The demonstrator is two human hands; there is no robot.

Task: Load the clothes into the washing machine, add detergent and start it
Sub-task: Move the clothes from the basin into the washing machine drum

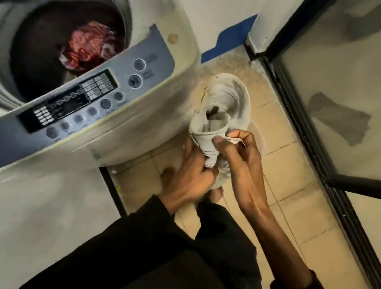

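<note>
A white top-loading washing machine (167,96) stands at the left with its lid open. Red patterned clothes (88,45) lie inside its dark drum. To the right of the machine, over the tiled floor, both hands hold a whitish-grey garment (225,100) that bunches upward. My left hand (188,168) grips its lower end. My right hand (237,156) pinches a small white tag or edge of the cloth between thumb and fingers. The grey control panel (79,103) with round buttons faces me.
A dark-framed glass door (320,144) runs along the right side. Beige floor tiles (288,196) lie between machine and door. My bare feet (214,192) and black trousers are below the hands. A blue strip (232,36) marks the wall's base.
</note>
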